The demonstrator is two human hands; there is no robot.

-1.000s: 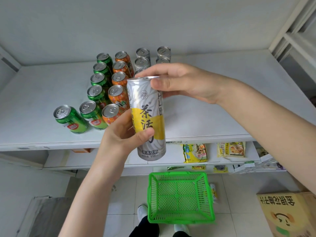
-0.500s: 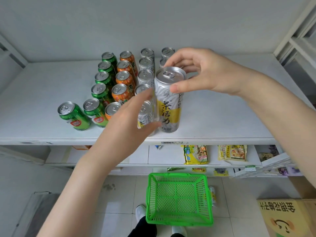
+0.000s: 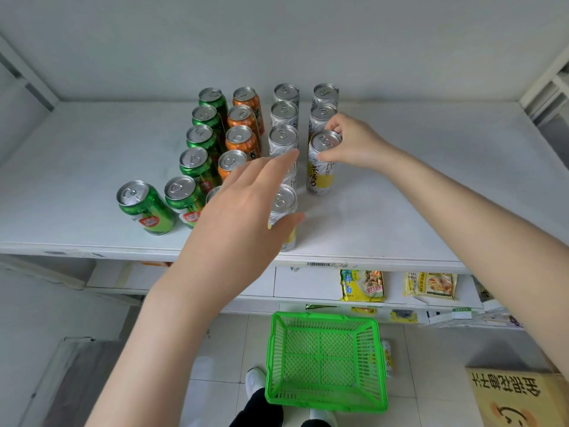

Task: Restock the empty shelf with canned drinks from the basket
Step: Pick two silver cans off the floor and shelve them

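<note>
White shelf (image 3: 415, 211), silver can (image 3: 320, 177), green basket (image 3: 323, 316)

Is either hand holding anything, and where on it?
The right hand holds the silver-and-yellow can by its top rim; the left hand holds nothing.

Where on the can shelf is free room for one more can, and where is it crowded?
Free: the shelf stretch right of the silver can that the right hand grips; the spot before that can, up to the front edge; the bare part left of the green cans. Crowded: the four can rows in the middle, where the left hand hovers.
</note>
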